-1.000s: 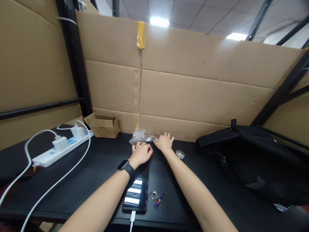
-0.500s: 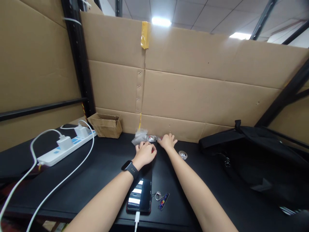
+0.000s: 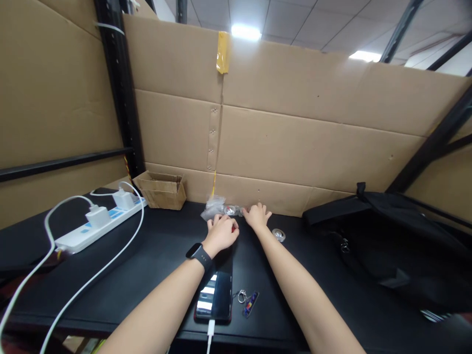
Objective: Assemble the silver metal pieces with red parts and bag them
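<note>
My left hand (image 3: 222, 233), with a dark watch (image 3: 199, 253) on its wrist, is closed at the back of the black table, fingers bent downward. A little red shows under its fingertips, but the hand covers most of whatever it holds. My right hand (image 3: 257, 216) lies open near the cardboard wall, fingers spread, its thumb beside a row of small clear plastic packets (image 3: 231, 210). Crumpled clear plastic bags (image 3: 214, 206) sit just beyond my left hand. Next to my right forearm is a small clear roll of tape (image 3: 279, 235).
A phone (image 3: 216, 297) with a white cable and a keychain (image 3: 250, 303) lie near the front edge. On the left are a white power strip (image 3: 77, 239) with chargers and an open cardboard box (image 3: 162, 194). A black bag (image 3: 387, 241) occupies the right side.
Both hands stay almost in place. The whole view has shifted very slightly; nothing else has visibly moved.
</note>
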Available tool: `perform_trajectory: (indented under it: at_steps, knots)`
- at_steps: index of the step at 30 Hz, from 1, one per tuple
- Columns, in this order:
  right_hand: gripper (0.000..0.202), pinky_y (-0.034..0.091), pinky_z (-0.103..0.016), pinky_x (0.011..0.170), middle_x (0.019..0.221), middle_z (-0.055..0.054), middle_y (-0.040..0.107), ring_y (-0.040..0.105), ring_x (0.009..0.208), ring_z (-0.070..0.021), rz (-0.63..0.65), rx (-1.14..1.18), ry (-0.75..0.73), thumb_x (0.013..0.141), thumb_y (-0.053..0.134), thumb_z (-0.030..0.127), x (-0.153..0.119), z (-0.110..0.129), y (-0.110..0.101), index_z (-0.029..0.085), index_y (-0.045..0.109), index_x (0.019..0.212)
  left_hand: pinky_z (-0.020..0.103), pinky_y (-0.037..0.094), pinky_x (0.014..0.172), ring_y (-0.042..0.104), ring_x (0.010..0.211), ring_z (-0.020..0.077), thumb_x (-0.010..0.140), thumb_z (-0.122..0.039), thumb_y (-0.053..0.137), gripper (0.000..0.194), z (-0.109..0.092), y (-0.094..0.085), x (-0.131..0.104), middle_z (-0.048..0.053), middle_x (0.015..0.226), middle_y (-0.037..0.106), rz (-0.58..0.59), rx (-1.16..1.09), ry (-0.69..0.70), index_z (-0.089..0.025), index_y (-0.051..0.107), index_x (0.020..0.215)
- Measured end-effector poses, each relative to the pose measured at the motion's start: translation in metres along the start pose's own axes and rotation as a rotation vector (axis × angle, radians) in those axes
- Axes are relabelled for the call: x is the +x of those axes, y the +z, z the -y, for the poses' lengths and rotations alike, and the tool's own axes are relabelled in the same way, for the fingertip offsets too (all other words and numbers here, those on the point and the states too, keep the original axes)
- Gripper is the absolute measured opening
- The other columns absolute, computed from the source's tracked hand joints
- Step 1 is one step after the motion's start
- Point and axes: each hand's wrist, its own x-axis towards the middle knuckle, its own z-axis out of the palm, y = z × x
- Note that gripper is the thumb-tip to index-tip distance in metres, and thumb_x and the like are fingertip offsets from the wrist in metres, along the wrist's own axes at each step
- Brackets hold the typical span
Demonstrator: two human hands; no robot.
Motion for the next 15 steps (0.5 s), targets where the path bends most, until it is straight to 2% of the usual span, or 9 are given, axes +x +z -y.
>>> perform_trajectory:
  at_steps: [4,7,11,15]
  knots:
    - [0.033,0.04,-0.047,0.094,0.128,-0.016,0.06,0.056,0.117,-0.0322,0.046,0.015,-0.048,0.098,0.046,0.032,0.0,-0.01,-0.008,0.021,0.065,0.123,0.051,0.035,0.099,0.048,0.121,0.0327,0.09,-0.035,0.056,0.019,0.004,-0.001,0.001,0.006,0.117,0.068,0.004,0.034,-0.009,-0.03,0.073,0.096]
    - [0.037,0.041,-0.041,0.091,0.13,-0.016,0.059,0.06,0.114,-0.0296,0.06,0.007,-0.117,0.093,0.052,0.024,-0.002,-0.018,-0.015,0.021,0.059,0.129,0.052,0.036,0.098,0.049,0.119,0.0332,0.09,-0.037,0.056,0.02,0.01,0.0,0.003,0.007,0.116,0.068,0.006,0.058,-0.023,-0.029,0.072,0.099]
    - [0.037,0.039,-0.04,0.092,0.127,-0.014,0.063,0.06,0.114,-0.0291,0.089,-0.01,-0.183,0.087,0.059,0.018,-0.003,-0.031,-0.023,0.022,0.063,0.123,0.052,0.037,0.096,0.051,0.119,0.0335,0.092,-0.038,0.052,0.024,0.018,-0.001,0.007,0.007,0.118,0.069,0.015,0.092,-0.033,-0.028,0.071,0.104]
    - [0.03,0.037,-0.04,0.094,0.123,-0.008,0.068,0.06,0.115,-0.0268,0.136,-0.012,-0.222,0.089,0.057,0.018,-0.003,-0.05,-0.031,0.027,0.071,0.113,0.052,0.037,0.097,0.053,0.118,0.0329,0.093,-0.035,0.049,0.026,0.023,-0.006,0.008,0.006,0.12,0.069,0.028,0.122,-0.026,-0.029,0.071,0.105]
